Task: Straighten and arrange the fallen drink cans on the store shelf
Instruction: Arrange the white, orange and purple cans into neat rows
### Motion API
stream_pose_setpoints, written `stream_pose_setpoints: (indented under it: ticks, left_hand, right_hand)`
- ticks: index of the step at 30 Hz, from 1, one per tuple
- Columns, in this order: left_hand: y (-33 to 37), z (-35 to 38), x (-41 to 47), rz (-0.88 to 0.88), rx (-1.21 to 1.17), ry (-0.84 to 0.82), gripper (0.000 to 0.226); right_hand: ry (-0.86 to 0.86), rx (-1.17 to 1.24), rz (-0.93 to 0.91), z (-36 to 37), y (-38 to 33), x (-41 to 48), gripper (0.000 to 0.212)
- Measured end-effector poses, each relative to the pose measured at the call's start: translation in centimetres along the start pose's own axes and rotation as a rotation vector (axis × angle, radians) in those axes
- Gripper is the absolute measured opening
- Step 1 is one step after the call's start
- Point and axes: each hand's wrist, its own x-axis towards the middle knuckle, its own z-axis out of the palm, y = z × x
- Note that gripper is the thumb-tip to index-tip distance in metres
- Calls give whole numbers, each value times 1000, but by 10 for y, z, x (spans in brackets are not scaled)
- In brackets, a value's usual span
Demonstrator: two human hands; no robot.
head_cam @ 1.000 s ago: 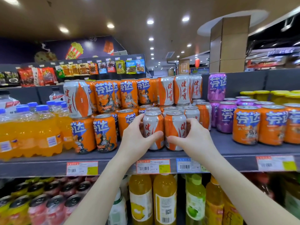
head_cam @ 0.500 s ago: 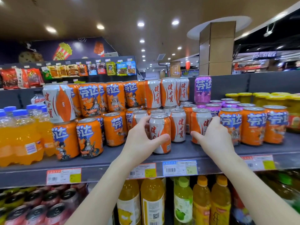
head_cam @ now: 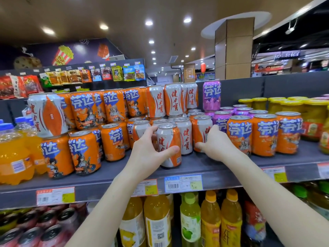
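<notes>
Standing upright, top up, near the front edge of the shelf (head_cam: 204,169), the front can (head_cam: 170,139) is gripped by the left hand (head_cam: 147,148); the right hand (head_cam: 219,145) grips a rear can (head_cam: 200,129).

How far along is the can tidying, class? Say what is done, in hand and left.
Done: no can in view lies fallen on the shelf. In hand: the left hand grips the front can, which stands ahead of its row; the right hand holds a second can. Left: push the front can back into line, and probably move the white can stacked among orange ones at far left.
</notes>
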Motion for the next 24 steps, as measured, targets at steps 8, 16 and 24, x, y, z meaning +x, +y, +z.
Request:
stream_pose_setpoints:
  ticks: [8, 16, 24]
  left_hand:
    - [7, 8, 1, -7, -41, -8, 78]
    - [11, 12, -1, -1, -15, -1, 74]
    - [0, -7, 2, -9, 26, 141, 47]
  right_hand:
    - [51, -37, -34, 0, 9, 1, 64]
    - [154, -60, -94, 0, 8, -15, 62]
    - [-90, 279, -370, 8, -10, -45, 46]
